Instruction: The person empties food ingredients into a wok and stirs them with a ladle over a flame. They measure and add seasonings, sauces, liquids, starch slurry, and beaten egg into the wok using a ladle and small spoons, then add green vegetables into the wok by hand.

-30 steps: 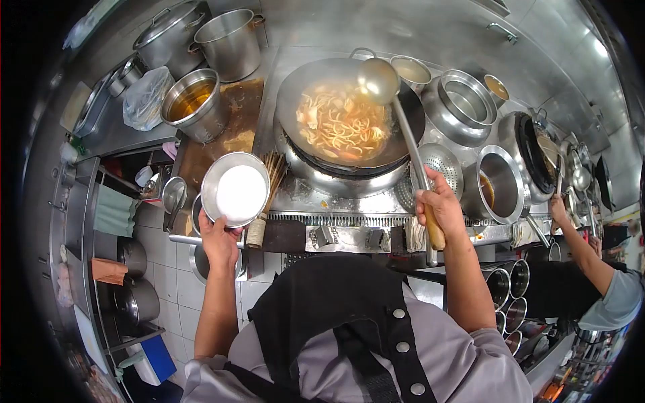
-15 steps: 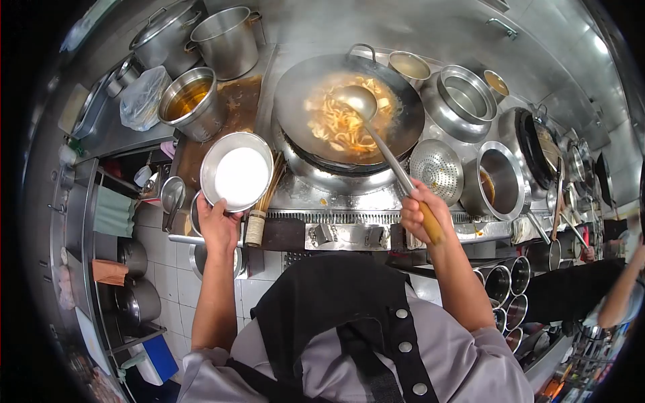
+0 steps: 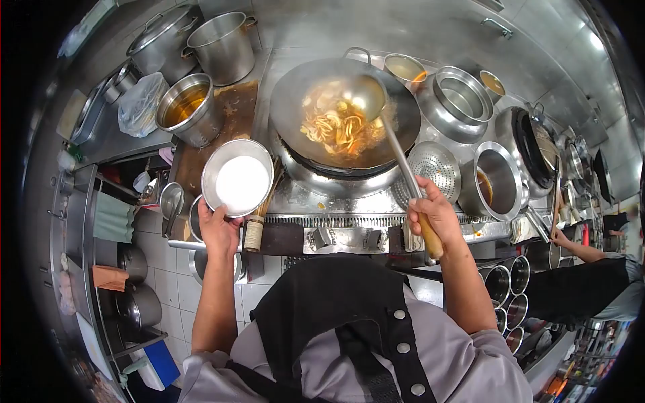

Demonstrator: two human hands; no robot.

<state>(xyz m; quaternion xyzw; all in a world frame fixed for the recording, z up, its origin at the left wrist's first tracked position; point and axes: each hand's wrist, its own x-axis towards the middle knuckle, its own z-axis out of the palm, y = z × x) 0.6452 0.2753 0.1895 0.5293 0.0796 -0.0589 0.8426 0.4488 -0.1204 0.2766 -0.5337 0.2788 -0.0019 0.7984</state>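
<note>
My left hand (image 3: 220, 232) grips the near rim of a metal bowl (image 3: 210, 159) with white contents, held over the counter left of the stove. My right hand (image 3: 437, 213) is wrapped round the wooden handle of a long ladle (image 3: 401, 156). The ladle's bowl is over the right part of a dark wok (image 3: 287, 111), among steam. Noodle-like strips in brown broth (image 3: 342, 131) lie in the wok. A bamboo brush (image 3: 253, 233) stands just right of the metal bowl, partly hidden by it. The perforated skimmer (image 3: 433, 171) rests behind the ladle handle.
A pot of amber liquid (image 3: 183, 104) and a plastic bag (image 3: 142, 106) stand at the left. Pots and a deep pot with brown sauce (image 3: 494, 181) are at the right. Farther right, another person's arm (image 3: 581, 250) reaches toward a second wok.
The ladle has dipped into the food, then swung up and right, with my right hand following. The strips have shifted. My left hand still holds the bowl. The other person's arm has moved.
</note>
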